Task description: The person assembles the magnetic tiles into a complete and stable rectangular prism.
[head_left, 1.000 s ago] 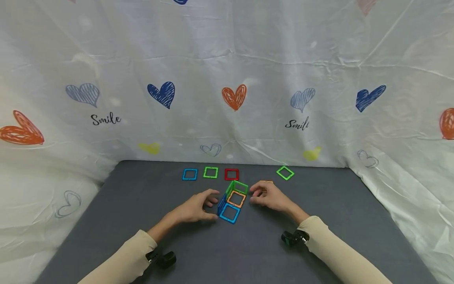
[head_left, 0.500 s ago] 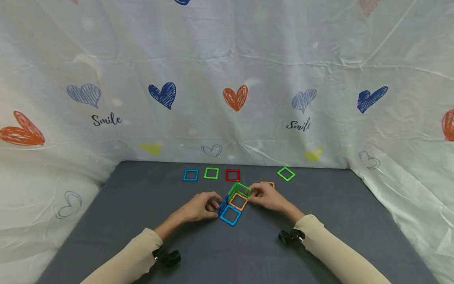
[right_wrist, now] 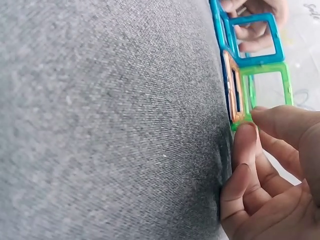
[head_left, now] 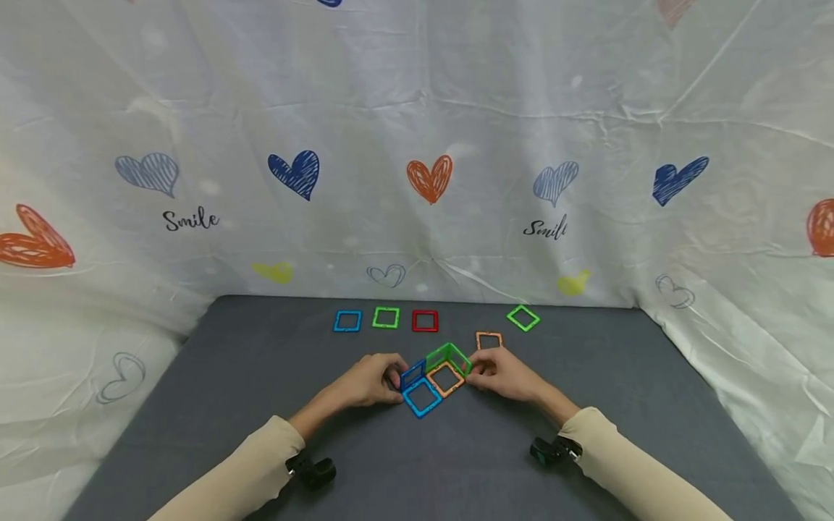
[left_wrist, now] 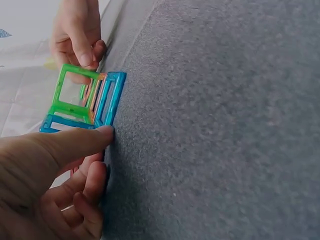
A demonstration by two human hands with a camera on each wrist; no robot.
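Observation:
Several magnetic tiles, square open frames, are joined at the table's middle. A blue tile [head_left: 431,408] and an orange tile [head_left: 455,388] lie flat, edge to edge. Along their far sides stand an upright blue tile [head_left: 413,367] and two green tiles [head_left: 460,352] meeting at a corner. My left hand [head_left: 368,381] holds the upright blue tile's outer end, its thumb at the low corner in the left wrist view. At the opposite end, my right hand [head_left: 504,374] pinches the nearer green tile [right_wrist: 287,85] by its edge, between thumb and forefinger.
Behind the joined tiles lie a loose blue tile [head_left: 348,312], a green tile [head_left: 386,308] and a red tile [head_left: 426,312]. Another green tile [head_left: 531,312] is farther right. A loose orange tile [head_left: 489,333] lies just beyond my right hand. A white printed curtain [head_left: 365,231] hangs behind the table.
My right hand has closed in on the green tile and grips it. The joined tiles have turned clockwise, their far end swinging right and nearer. My left hand has come against the upright blue tile.

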